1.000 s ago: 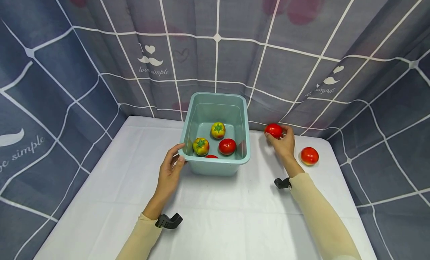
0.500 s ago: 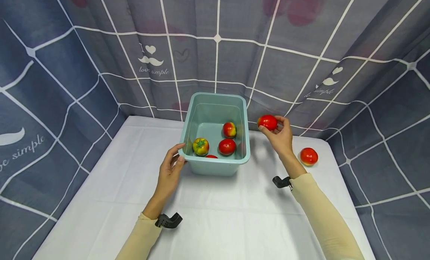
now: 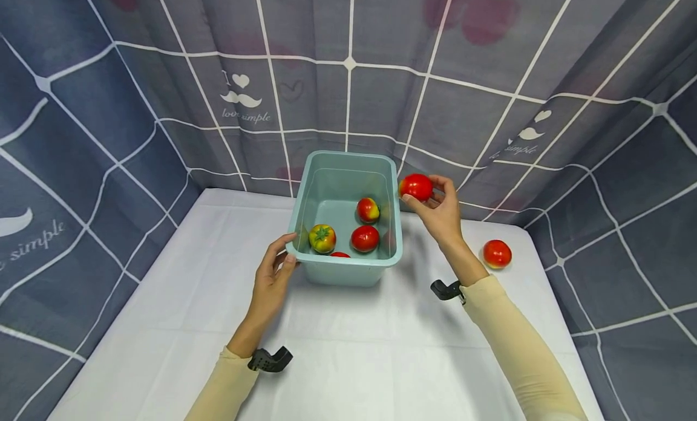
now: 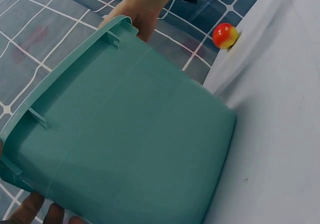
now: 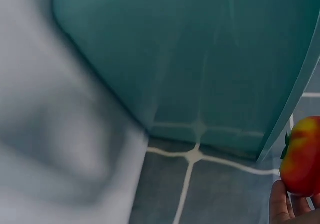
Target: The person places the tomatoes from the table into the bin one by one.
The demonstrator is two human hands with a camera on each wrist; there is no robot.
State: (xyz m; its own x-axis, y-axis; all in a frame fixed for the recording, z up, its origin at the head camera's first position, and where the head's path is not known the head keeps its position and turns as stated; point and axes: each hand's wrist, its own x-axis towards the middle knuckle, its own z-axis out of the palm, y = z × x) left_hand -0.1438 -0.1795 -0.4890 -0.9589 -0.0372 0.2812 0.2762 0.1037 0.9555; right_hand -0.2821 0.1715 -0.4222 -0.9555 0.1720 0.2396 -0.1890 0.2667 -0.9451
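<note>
R hand (image 3: pixel 443 212) has a red tomato (image 3: pixel 416 187) grasped btwn thumb & fingers, held up just outside the R rim of the teal bin (image 3: pixel 340 274); can't tell if they touch. Vs 1 sec ago it's come up & left, so I'd judge the carry's nearly at the bin, tho the fruit's not over the opening yet. L hand (image 3: pixel 272 282) grips the near-L corner, same spot as before, prob. steadying. In the bin: rolled tomato (image 3: pixel 368 210), stem-up 1 sec ago, now red side up & closer to R wall; glossy tomato (image 3: pixel 365 238) just nearer; green-topped tomato (image 3: pixel 322 238) on the L; red sliver (image 3: pixel 340 254) of another, mostly hidden by front wall. Spare tomato (image 3: pixel 497 253) sits on white cloth (image 3: pixel 348 378), R of the R forearm. No brand/label seen on bin or fruit. Grey curtain (image 3: pixel 316 100) behind has printed text (image 3: pixel 246 116), "love simple", under an "I", heart & moustache; repeats far L & R only partly legible ("simple").
</note>
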